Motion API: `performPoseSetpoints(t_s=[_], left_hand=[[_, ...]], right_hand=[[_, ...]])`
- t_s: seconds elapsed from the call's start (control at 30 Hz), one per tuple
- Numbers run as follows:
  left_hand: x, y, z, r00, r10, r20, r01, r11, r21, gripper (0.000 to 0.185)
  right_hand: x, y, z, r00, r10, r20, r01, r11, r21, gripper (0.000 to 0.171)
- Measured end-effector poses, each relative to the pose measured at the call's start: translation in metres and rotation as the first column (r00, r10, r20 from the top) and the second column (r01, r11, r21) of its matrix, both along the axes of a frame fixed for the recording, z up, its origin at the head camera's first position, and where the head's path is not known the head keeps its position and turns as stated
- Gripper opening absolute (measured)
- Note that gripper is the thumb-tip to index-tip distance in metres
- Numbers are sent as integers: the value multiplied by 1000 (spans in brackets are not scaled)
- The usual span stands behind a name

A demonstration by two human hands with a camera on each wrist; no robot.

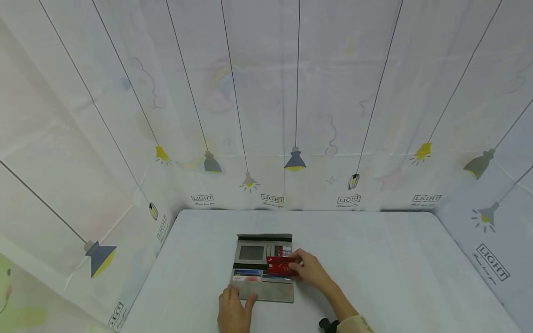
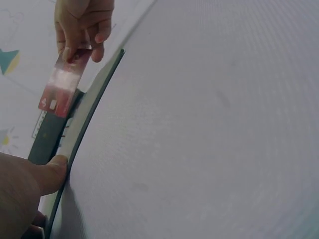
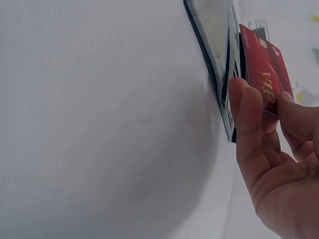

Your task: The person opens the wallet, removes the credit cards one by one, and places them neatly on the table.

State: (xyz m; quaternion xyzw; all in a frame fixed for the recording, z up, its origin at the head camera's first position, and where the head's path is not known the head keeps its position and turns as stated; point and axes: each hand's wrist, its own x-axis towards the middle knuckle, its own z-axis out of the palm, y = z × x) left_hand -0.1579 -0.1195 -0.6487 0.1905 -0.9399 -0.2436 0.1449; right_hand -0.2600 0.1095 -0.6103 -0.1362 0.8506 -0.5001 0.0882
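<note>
A grey wallet (image 1: 272,292) lies unfolded on the white table, with a dark-framed window (image 1: 251,252) at its upper left. Several cards sit in its slots, among them a pair of blue-and-white ones (image 1: 247,276) in the lower left. Between thumb and fingers, my right hand (image 1: 312,270) pinches a red card (image 3: 261,64) marked "VIP" by one end, above the wallet's right half. That red card (image 2: 62,87) slants over the wallet in the left wrist view. My left hand (image 1: 233,312) rests on the lower left corner of the wallet, its thumb (image 2: 57,169) against the near edge.
The white tabletop (image 1: 374,259) stretches to both sides of the wallet. Behind it and at the sides hang pale sheets (image 1: 266,106) printed with lamps and "LIGHT" labels. A black object (image 1: 329,324) is at the right wrist, beside a beige sleeve (image 1: 354,325).
</note>
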Motion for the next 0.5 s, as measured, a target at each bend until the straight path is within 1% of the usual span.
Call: performPoseSetpoints(t_s=[0.17,0.33,0.5], left_hand=[[0,-1,1,1000,-8,-25,8,1000,11,57],[0,-2,0,1000,-17,-22,17,1000,6,59],[0,-2,-4,998,-16,-55,16,1000,-9,59]], right_hand=[[-2,12,6,998,-50,47,52,997,-56,18],[-8,23,7,989,-135,54,138,989,-49,20],[-11,33,8,978,-201,63,203,979,-25,26]])
